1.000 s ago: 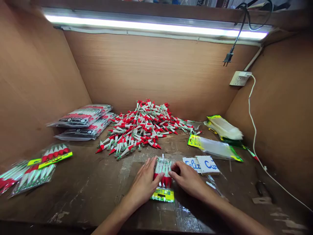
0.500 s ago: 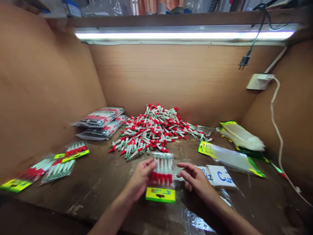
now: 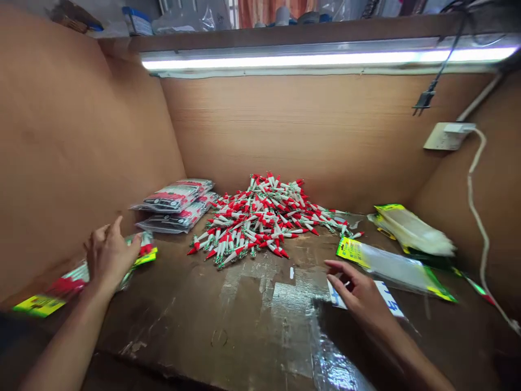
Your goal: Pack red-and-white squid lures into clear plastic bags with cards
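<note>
The left hand [image 3: 109, 255] is stretched out to the left side of the counter [image 3: 211, 320], fingers spread and palm down over a filled packet [image 3: 140, 251] of red and white pieces with a yellow-green header; the hand lies on or just above that packet, and whether it grips it cannot be told. More filled packets [image 3: 44, 296] lie beside it toward the near left edge, blurred. The right hand [image 3: 358, 293] rests low on the right, fingers loosely apart and holding nothing, its fingertips touching a white card [image 3: 388, 301] with blue lettering. Just beyond that card lies an empty clear bag [image 3: 391, 266] with yellow-green ends, and behind it a stack of such bags [image 3: 411, 231] against the right wall. A heap of loose red and white pieces [image 3: 264, 217] sits at the back middle, well apart from both hands. Two dark sealed bundles [image 3: 175, 203] lie stacked to the heap's left.
</note>
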The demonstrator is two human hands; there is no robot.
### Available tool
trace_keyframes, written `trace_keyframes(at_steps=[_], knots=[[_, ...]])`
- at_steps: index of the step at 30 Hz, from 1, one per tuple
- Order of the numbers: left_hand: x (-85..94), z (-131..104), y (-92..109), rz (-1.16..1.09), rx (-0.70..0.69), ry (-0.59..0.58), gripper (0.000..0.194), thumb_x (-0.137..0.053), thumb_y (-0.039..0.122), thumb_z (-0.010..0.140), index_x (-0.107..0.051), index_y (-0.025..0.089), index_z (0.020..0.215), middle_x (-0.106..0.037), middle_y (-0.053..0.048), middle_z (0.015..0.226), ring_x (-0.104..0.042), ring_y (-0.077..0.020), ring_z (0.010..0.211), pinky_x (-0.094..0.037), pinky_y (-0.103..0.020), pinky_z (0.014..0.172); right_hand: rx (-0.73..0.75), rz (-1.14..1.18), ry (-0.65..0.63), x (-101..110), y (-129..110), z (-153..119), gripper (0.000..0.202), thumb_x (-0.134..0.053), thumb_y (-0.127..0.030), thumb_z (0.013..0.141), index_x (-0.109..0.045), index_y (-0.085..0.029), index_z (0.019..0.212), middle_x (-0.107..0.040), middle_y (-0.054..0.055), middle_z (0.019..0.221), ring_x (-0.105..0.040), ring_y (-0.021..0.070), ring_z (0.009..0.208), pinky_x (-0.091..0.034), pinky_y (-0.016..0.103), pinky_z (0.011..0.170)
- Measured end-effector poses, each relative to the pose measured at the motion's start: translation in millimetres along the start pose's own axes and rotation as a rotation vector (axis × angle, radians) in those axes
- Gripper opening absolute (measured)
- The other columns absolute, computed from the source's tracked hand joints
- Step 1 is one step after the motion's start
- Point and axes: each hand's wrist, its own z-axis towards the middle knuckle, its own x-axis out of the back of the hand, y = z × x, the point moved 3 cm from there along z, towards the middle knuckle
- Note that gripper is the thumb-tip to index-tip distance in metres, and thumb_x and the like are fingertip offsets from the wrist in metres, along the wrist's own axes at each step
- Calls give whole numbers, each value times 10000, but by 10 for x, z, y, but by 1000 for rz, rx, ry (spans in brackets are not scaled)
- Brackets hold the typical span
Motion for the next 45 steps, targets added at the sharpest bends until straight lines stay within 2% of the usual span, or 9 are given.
trace_keyframes(at_steps=[4,7,11,15,23,28,34,38,45], knots=[[-320,-195,659,-115,-259,11,461,-506,416,962,-554,192,1362,-507,-114,1421,-471,-316,1311,-361,-485,1111,-99,-349,-51,630,309,162,381,-537,-454,922,-729,-216,1147,-759,99,1086,-699,288,960,-522,388,856],[-409,-459,1427,-380,-614,-227,407,-517,425,972,-606,245,1326,-573,-84,1384,-530,-296,1273,-387,-435,1115,-146,-432,-243,928,529,87,547,-690,-479,797,-681,-228,1284,-682,109,1307,-627,338,1188,-461,436,1029],[-356,-850,2313,-525,-873,-542,352,-524,348,992,-617,284,1326,-615,-73,1331,-597,-269,1188,-469,-400,1024,-113,-450,-407,960,639,-118,1070,-858,-349,591,-392,-250,1549,-380,105,1601,-319,361,1474,-261,452,1201],[-393,-1161,2758,-631,-979,-733,365,-560,295,971,-612,313,1332,-655,-64,1267,-634,-267,1116,-490,-396,968,-149,-492,-347,791,549,-195,976,-806,-361,685,-381,-246,1555,-433,134,1561,-375,366,1431,-267,470,1184],[-628,-1359,2642,-777,-658,-966,259,-599,430,947,-765,243,1016,-751,-65,957,-688,-262,867,-506,-363,844,-16,-368,-290,-30,-69,18,995,-739,-619,765,-289,-283,1587,-485,151,1500,-467,382,1330,-322,527,1119],[-777,-1514,2630,-1358,-154,-1221,616,-737,537,836,-598,240,1358,-667,-100,1309,-614,-309,1172,-467,-405,999,118,37,-389,-516,-553,312,900,-737,-515,824,-310,-258,1573,-477,117,1526,-521,296,1309,-409,428,1088],[-859,-1418,2547,-1706,388,-1232,619,-752,539,827,-597,223,1335,-661,-124,1290,-632,-300,1154,-482,-387,973,240,114,-306,-394,-821,1069,319,-576,-439,967,-745,-200,1093,-747,61,1080,-679,221,982,-508,329,870],[-727,-1323,2508,-1461,51,-1355,619,-780,529,784,-620,213,1292,-697,-96,1170,-650,-302,1064,-496,-386,915,419,-200,-99,-414,-1025,1690,213,-583,-294,967,-756,-190,1035,-745,62,1031,-664,197,944,-485,305,851],[-648,-1363,2479,-969,-522,-1206,1135,-889,518,584,-356,283,1559,-513,-144,1423,-478,-413,1279,-364,-508,1089,435,-743,-215,-1200,-1312,2177,242,-671,-265,891,-700,-160,1107,-731,151,1076,-652,283,1022,-475,317,788]])
